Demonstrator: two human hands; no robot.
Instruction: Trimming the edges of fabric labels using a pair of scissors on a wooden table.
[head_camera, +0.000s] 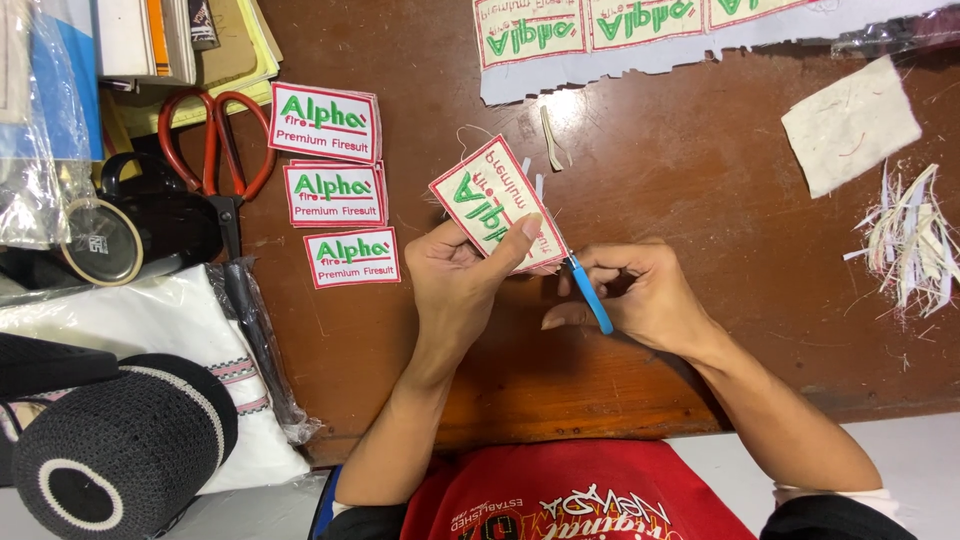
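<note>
Head view. We looked down on a brown wooden counter (700, 180). The left hand (455, 285) was closed on an embroidered patch (497, 203), white with a red border and green lettering, thumb pressed on its face and the fingers behind. The patch was held clear of the counter, just above and between the two hands. Its long axis ran diagonally, from upper left to lower right, and its lettering read upside down to us. The lower right corner of the patch pointed toward the right hand (640, 295).

The right hand was closed around a small blue-handled cutter (590, 293), whose handle slanted down and to the right from the lower edge of the patch. We could not tell whether its tip touched the cloth.

To the left of the hands, three finished patches (335, 185) lay on the counter in a loose column, lettering upright, long axes roughly level. Beside them lay red-handled scissors (215, 150), blades pointing toward us. At the far edge lay a strip of uncut patches (640, 30) on white backing. At the right we noted a square of white cloth (850, 125) and, below it, a heap of trimmings (910, 240), well apart from the hands.
</note>
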